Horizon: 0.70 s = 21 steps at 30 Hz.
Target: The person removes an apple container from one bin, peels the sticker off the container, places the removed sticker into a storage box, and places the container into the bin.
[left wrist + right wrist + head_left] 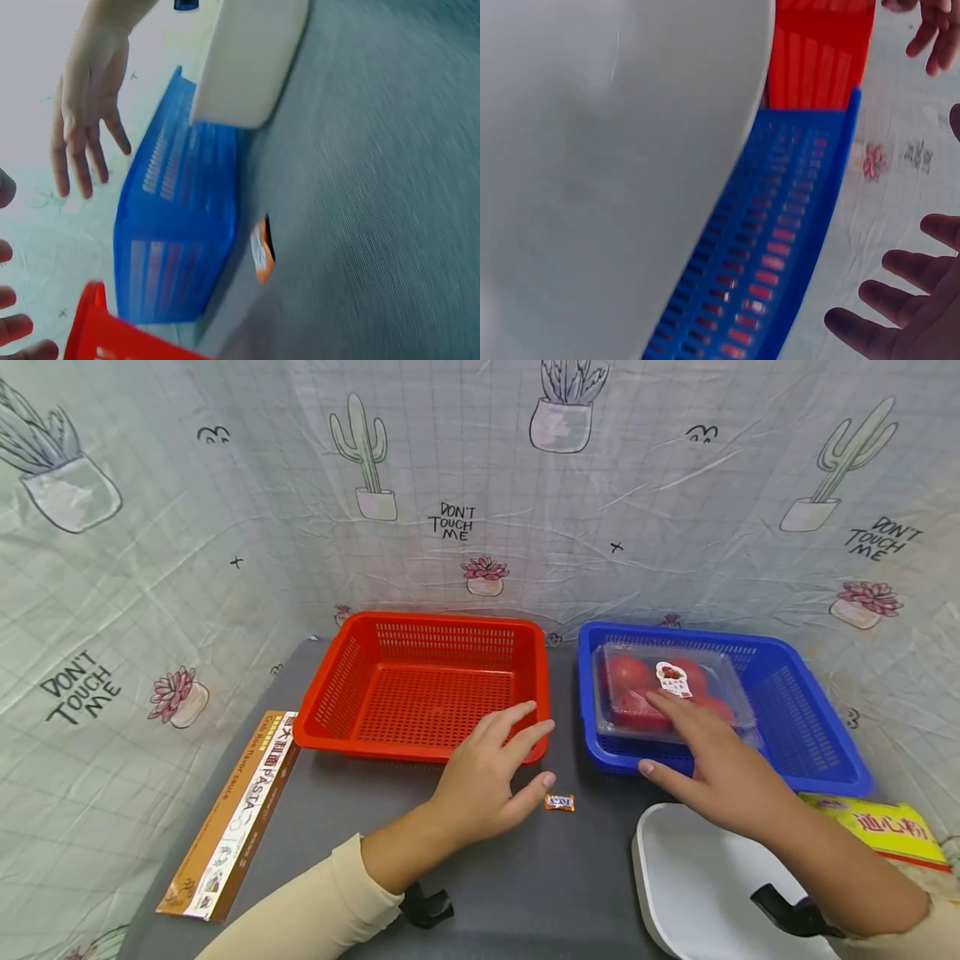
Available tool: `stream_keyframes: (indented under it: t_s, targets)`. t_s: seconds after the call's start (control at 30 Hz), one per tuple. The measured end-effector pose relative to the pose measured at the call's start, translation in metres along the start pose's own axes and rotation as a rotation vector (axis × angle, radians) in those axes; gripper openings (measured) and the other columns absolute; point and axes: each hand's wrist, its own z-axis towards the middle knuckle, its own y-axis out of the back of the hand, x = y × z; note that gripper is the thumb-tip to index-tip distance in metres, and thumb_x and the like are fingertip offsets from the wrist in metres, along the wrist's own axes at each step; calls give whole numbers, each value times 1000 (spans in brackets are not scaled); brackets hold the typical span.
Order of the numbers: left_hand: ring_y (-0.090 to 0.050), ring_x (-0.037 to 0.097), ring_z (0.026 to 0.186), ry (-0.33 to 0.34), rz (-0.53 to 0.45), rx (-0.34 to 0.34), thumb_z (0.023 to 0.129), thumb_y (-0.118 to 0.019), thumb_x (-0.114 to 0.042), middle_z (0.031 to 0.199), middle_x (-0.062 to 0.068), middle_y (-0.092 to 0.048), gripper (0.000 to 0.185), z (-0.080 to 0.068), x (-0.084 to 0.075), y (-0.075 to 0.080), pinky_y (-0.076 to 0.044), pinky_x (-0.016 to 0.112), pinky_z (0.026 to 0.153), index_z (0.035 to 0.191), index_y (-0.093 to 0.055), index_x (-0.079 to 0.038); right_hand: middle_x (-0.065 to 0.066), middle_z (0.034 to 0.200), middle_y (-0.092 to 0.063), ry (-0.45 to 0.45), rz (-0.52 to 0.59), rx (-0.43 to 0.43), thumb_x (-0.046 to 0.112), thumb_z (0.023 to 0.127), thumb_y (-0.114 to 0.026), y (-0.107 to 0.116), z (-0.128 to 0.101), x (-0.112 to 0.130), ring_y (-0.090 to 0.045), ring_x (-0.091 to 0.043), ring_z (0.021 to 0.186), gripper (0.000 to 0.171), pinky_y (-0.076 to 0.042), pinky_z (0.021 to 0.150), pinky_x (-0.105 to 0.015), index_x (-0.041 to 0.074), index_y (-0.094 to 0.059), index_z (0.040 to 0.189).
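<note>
My right hand [720, 768] hovers over the front of the blue basket [795, 693], its fingers straight and overlapping a clear plastic box of red fruit [637, 685] in the head view. That box sits in the basket's left part, with a white label on its lid. In the right wrist view the right hand's fingers [862, 330] stand apart, above the basket rim. My left hand [491, 777] is spread near the front right corner of the red basket [420, 747], holding nothing. Just right of its thumb lies a small orange wrapped candy [559, 802] on the grey table.
A white tub [712, 868] stands in front of the blue basket, under the right forearm. At the far right is a yellow bag [892, 827] with Chinese lettering. A long brown pasta box [232, 818] lies at left. A patterned curtain [450, 468] closes off the back and sides.
</note>
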Motion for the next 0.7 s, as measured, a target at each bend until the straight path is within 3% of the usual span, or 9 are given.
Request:
stream_keyframes:
  t_s: [0.27,0.47,0.7]
  targets:
    - [-50,26,145,36,-110,-21,99,-67,-39,158,8,-51,57,9,-20,-12,-56,49,103,151,-59,-17,-32,164,-36,-140,25,61,42,102,-72,18,8,-24,-37,-61,144,88,-34,103,-85,14,-25,170]
    - [-48,26,147,85,-255,5,101,-65,-36,160,10,-49,57,15,-34,-23,-51,51,109,154,-56,-16,-40,161,-32,-223,51,77,42,104,-69,26,16,-49,-34,-66,142,87,-32,102,-86,5,-24,169]
    - [-38,31,155,120,-302,-4,103,-62,-30,165,14,-42,56,17,-48,-43,-46,53,115,157,-52,-14,-40,164,-25,-297,68,98,44,108,-61,34,23,-81,-24,-66,147,85,-26,105,-87,2,-19,169]
